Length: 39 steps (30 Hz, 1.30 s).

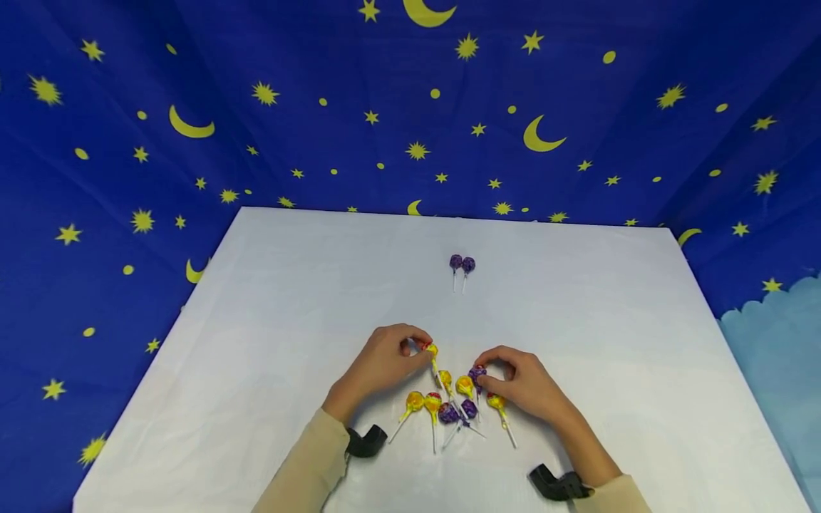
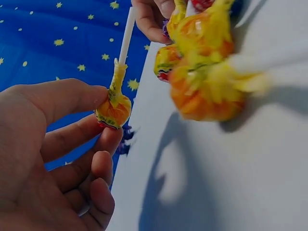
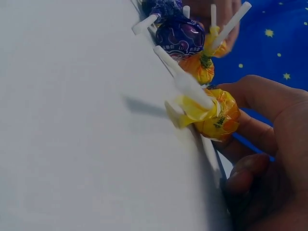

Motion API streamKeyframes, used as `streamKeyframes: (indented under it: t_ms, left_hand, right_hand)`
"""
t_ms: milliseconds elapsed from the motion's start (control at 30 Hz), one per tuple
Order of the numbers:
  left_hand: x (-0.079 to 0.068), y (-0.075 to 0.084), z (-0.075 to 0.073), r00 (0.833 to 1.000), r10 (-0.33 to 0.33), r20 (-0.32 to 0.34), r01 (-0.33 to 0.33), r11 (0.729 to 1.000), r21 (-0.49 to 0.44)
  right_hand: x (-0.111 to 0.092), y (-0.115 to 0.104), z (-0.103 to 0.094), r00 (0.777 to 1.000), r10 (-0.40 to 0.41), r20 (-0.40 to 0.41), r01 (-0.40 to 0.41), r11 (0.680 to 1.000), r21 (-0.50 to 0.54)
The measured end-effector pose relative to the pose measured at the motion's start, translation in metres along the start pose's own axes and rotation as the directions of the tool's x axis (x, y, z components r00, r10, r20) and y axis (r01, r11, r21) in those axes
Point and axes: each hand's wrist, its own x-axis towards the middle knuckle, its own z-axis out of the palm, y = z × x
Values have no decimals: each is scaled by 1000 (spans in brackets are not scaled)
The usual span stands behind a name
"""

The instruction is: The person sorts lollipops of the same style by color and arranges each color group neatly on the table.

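Note:
My left hand (image 1: 388, 356) pinches a yellow-wrapped lollipop (image 2: 114, 111) by its head, between thumb and fingertips; its white stick points up in the left wrist view. Over the right side of the pile, my right hand (image 1: 526, 381) has thumb and index finger around the head of a purple lollipop (image 1: 477, 372). A yellow lollipop (image 3: 219, 115) in front of those fingers hides the purple one in the right wrist view. Between the hands lie several more lollipops, among them a yellow one (image 1: 415, 401) at the left and a purple one (image 1: 448, 412) in the middle.
Two purple lollipops (image 1: 456, 262) lie side by side farther back, sticks toward me. All rest on a white table (image 1: 308, 285). Behind it hangs a blue cloth (image 1: 359, 157) with yellow stars and moons. Black wrist mounts (image 1: 367, 442) sit at both sleeves.

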Motion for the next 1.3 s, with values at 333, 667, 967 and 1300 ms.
streamKeyframes:
  t_ms: [333, 667, 967, 1300]
  left_hand:
    - [36, 22, -2, 1000, 10, 18, -12, 994, 108]
    - [75, 28, -1, 998, -14, 59, -2, 967, 257]
    - [102, 21, 8, 995, -34, 98, -1, 940, 342]
    - [120, 14, 17, 996, -36, 76, 4, 925, 379]
  right_hand:
    - [1, -3, 0, 1000, -13, 8, 13, 1000, -2]
    - [2, -4, 0, 1000, -26, -8, 25, 1000, -14]
    - [1, -2, 0, 1000, -9, -1, 9, 1000, -5]
    - [0, -1, -2, 1000, 5, -8, -5, 1000, -11]
